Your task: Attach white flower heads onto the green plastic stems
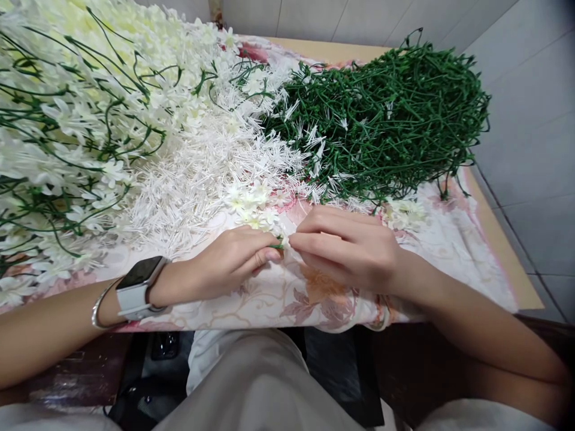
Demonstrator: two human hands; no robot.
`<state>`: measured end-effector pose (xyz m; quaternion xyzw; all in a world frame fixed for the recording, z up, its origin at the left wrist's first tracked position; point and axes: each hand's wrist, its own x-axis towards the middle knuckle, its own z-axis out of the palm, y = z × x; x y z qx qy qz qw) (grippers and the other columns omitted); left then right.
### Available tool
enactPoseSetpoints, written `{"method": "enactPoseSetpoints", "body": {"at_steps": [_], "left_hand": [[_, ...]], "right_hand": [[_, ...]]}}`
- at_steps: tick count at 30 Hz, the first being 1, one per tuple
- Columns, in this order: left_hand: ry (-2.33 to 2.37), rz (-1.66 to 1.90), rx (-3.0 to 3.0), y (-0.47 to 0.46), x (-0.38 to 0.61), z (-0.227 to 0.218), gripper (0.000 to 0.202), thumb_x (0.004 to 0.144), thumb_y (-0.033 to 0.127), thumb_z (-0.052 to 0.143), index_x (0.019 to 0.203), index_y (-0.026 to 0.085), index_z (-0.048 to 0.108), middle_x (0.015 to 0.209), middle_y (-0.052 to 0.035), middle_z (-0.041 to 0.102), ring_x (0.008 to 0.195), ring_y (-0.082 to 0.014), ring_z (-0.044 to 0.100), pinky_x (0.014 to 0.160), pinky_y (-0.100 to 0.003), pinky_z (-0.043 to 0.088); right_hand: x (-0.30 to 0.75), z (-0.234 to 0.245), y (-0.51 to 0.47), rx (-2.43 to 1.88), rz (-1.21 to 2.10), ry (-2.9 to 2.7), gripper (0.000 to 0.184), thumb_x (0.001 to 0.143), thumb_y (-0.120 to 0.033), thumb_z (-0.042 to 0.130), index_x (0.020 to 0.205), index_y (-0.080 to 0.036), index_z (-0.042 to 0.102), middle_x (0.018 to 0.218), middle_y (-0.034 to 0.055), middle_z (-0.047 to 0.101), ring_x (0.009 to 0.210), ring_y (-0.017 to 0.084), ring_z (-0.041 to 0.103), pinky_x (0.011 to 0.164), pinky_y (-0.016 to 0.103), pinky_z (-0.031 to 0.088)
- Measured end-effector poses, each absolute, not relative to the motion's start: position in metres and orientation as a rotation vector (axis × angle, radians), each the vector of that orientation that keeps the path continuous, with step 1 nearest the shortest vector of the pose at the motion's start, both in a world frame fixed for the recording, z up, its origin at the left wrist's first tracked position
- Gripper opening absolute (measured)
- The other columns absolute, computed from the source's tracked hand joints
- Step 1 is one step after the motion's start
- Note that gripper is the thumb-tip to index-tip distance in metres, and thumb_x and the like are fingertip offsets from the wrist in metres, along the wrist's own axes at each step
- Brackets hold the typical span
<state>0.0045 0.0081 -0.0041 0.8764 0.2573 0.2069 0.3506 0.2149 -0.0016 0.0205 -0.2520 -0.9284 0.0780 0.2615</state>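
Note:
My left hand, with a watch on its wrist, pinches a green plastic stem between thumb and forefinger. Close against it, the bent fingers of my right hand come together on a small white flower part at the stem's tip. My fingers partly hide that part. Just beyond my left hand lie several loose pale yellow-white blossoms. Another small group of blossoms rests past my right hand.
A heap of thin white stamen pieces covers the middle. Artificial flowers on green stems pile up at the left, and a mound of bare green stems stands at the right. Floral cloth covers the table; tiled walls border it.

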Motion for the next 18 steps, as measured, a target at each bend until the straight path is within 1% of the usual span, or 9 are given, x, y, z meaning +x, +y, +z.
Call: {"method": "enactPoseSetpoints", "body": {"at_steps": [3, 8, 13, 18], "left_hand": [[0.640, 0.528, 2.237, 0.008, 0.005, -0.003, 0.044, 0.098, 0.037, 0.022, 0.062, 0.017, 0.039, 0.055, 0.0033, 0.043, 0.052, -0.0093, 0.041, 0.055, -0.020, 0.033], [0.703, 0.551, 2.208, 0.008, 0.005, -0.002, 0.040, 0.098, 0.031, 0.027, 0.062, 0.017, 0.040, 0.054, 0.0041, 0.042, 0.050, -0.0082, 0.041, 0.054, -0.019, 0.033], [0.728, 0.627, 2.272, 0.008, 0.005, -0.002, 0.040, 0.098, 0.034, 0.027, 0.063, 0.017, 0.039, 0.054, 0.0042, 0.042, 0.050, -0.0080, 0.040, 0.051, -0.018, 0.033], [0.731, 0.714, 2.414, 0.006, 0.004, -0.004, 0.043, 0.098, 0.035, 0.024, 0.064, 0.017, 0.042, 0.057, 0.0021, 0.047, 0.054, -0.0093, 0.044, 0.054, -0.020, 0.035]], "right_hand": [[0.215, 0.019, -0.002, -0.682, 0.210, -2.522, 0.012, 0.087, -0.009, 0.048, 0.081, -0.019, 0.053, 0.073, 0.0040, 0.057, 0.067, 0.013, 0.051, 0.062, 0.026, 0.042], [0.211, 0.017, -0.001, -0.724, 0.324, -2.445, 0.009, 0.088, -0.013, 0.047, 0.087, -0.019, 0.054, 0.075, 0.0047, 0.059, 0.070, 0.013, 0.055, 0.065, 0.026, 0.046], [0.206, 0.014, -0.003, -0.752, 0.371, -2.356, 0.011, 0.087, -0.010, 0.047, 0.088, -0.018, 0.054, 0.073, 0.0050, 0.059, 0.069, 0.013, 0.056, 0.064, 0.025, 0.047], [0.203, 0.012, -0.008, -0.749, 0.424, -2.283, 0.013, 0.086, -0.009, 0.046, 0.086, -0.019, 0.054, 0.069, 0.0029, 0.058, 0.067, 0.012, 0.055, 0.064, 0.025, 0.047]]}}
